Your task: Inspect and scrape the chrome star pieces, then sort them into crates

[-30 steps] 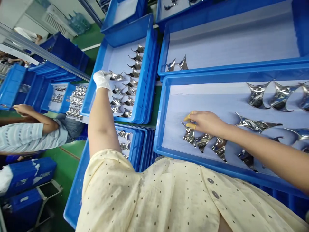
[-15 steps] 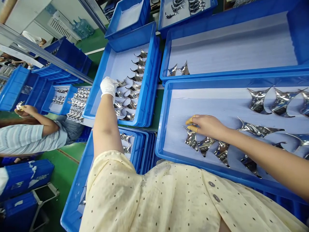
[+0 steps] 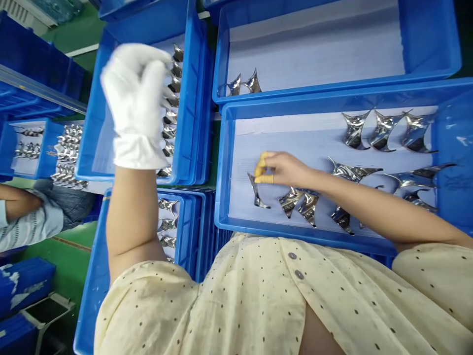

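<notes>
My left hand [image 3: 135,93], in a white glove, is lifted above the left blue bin [image 3: 111,42], slightly blurred. Its fingers are curled in towards the thumb, and no part shows between them. Partly behind it, a column of shiny curved metal parts [image 3: 170,116] lines the bin's right side. My right hand [image 3: 284,167], with yellow finger cots on its fingertips, pinches a pointed, polished metal part [image 3: 256,192] that is tipped on edge in the right bin [image 3: 226,148]. Beside it lie several like parts [image 3: 308,204], some beneath my forearm.
Another blue bin [image 3: 314,84] behind holds two metal parts [image 3: 253,81]. A stacked bin [image 3: 185,231] with more parts stands at lower left. A co-worker's arm [image 3: 22,202] is at the left edge, near a small blue tray [image 3: 25,170].
My left hand has risen away from the parts in the left bin, towards the camera. My right hand has tipped the leftmost part on edge. The view has shifted right and down.
</notes>
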